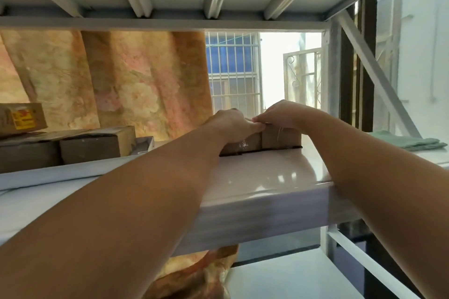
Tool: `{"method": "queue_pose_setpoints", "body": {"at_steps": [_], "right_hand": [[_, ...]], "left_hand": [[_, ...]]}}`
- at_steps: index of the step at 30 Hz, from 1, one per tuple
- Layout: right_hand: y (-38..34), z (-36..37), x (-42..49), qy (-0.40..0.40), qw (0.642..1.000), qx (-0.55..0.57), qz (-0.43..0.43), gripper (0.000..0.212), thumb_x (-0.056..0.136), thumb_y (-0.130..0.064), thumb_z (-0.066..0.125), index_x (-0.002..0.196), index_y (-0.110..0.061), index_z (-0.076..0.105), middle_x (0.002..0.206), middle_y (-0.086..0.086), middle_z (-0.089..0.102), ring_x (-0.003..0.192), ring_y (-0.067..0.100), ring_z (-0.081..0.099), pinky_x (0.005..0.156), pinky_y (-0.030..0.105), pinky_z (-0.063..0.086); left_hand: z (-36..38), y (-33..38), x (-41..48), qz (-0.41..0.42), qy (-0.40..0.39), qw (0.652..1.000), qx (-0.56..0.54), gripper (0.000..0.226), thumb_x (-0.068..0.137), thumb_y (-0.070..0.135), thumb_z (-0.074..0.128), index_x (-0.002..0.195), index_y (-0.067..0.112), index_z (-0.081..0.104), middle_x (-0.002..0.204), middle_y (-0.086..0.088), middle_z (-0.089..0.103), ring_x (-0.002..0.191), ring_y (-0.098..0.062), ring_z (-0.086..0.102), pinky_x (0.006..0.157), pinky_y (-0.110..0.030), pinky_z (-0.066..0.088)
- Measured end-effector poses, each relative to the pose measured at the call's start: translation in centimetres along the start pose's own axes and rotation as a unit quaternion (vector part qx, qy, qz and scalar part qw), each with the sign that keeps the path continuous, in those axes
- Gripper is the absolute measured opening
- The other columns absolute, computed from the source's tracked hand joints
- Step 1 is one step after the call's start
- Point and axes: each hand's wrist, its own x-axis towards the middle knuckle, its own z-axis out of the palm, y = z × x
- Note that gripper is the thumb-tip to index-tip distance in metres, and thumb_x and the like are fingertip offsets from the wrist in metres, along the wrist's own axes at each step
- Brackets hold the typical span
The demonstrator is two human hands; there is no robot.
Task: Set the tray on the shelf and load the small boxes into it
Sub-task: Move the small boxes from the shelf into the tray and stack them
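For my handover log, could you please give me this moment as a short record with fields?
left hand: curled over the left small box
right hand: grips the top of the right small box
boxes: side by side on the white shelf
under boxes: dark strip, unclear what it is
shelf, left end: larger cardboard boxes
shelf, right end: folded green cloth
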Motion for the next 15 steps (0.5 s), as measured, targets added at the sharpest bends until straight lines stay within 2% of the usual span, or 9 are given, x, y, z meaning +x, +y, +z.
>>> {"method": "queue_pose_setpoints", "body": {"at_steps": [2, 5, 8, 11, 13, 15], "right_hand": [[0.2, -0.1, -0.1, 0.0, 1.0, 0.015, 0.007, 0.044, 0.082, -0.038, 0.066, 0.111, -0.006, 0.063, 0.11, 0.01, 0.066, 0.094, 0.023, 0.061, 0.079, 0.03, 0.047], [0.4, -0.3, -0.2, 0.004, 1.0, 0.017, 0.008, 0.042, 0.083, -0.039, 0.065, 0.111, -0.008, 0.064, 0.109, 0.01, 0.066, 0.093, 0.022, 0.062, 0.08, 0.031, 0.048], [0.2, -0.5, -0.6, -0.003, 1.0, 0.012, 0.008, 0.044, 0.082, -0.043, 0.064, 0.111, -0.01, 0.065, 0.106, 0.007, 0.065, 0.082, 0.017, 0.059, 0.07, 0.027, 0.045], [0.3, -0.5, -0.6, -0.037, 0.999, -0.013, -0.003, 0.047, 0.081, -0.048, 0.063, 0.115, -0.015, 0.065, 0.113, 0.005, 0.063, 0.096, 0.019, 0.058, 0.078, 0.029, 0.042], [0.4, -0.4, -0.6, -0.049, 0.998, -0.035, -0.019, 0.042, 0.08, -0.048, 0.064, 0.107, -0.016, 0.068, 0.109, 0.004, 0.063, 0.1, 0.02, 0.057, 0.077, 0.029, 0.041], [0.5, -0.2, -0.5, -0.038, 0.998, -0.034, -0.031, 0.032, 0.079, -0.045, 0.065, 0.087, -0.014, 0.068, 0.093, 0.004, 0.063, 0.091, 0.02, 0.057, 0.068, 0.026, 0.042]], "left_hand": [[-0.1, 0.1, -0.1, -0.009, 0.008, 1.0, -0.016, 0.068, 0.076, 0.07, 0.048, 0.109, 0.012, 0.061, 0.098, -0.004, 0.06, 0.086, -0.021, 0.057, 0.066, -0.028, 0.042], [-0.5, 0.3, -0.5, -0.027, 0.023, 0.998, -0.043, 0.07, 0.074, 0.066, 0.052, 0.122, 0.014, 0.054, 0.113, -0.004, 0.059, 0.098, -0.023, 0.057, 0.074, -0.03, 0.047], [-1.3, 0.5, -1.1, -0.032, 0.056, 0.995, -0.071, 0.076, 0.073, 0.066, 0.051, 0.13, 0.015, 0.049, 0.126, -0.003, 0.055, 0.107, -0.024, 0.055, 0.078, -0.031, 0.045], [-1.8, 0.3, -1.8, -0.032, 0.093, 0.99, -0.1, 0.067, 0.077, 0.057, 0.053, 0.132, 0.018, 0.047, 0.134, -0.004, 0.05, 0.111, -0.021, 0.053, 0.075, -0.029, 0.04], [-2.0, 0.1, -2.0, -0.037, 0.114, 0.985, -0.122, 0.066, 0.078, 0.053, 0.054, 0.134, 0.019, 0.045, 0.137, -0.006, 0.044, 0.113, -0.023, 0.051, 0.076, -0.029, 0.041], [-2.2, 0.1, -2.0, -0.043, 0.137, 0.978, -0.149, 0.066, 0.079, 0.053, 0.053, 0.135, 0.02, 0.044, 0.135, -0.008, 0.042, 0.112, -0.025, 0.053, 0.078, -0.03, 0.044]]}}
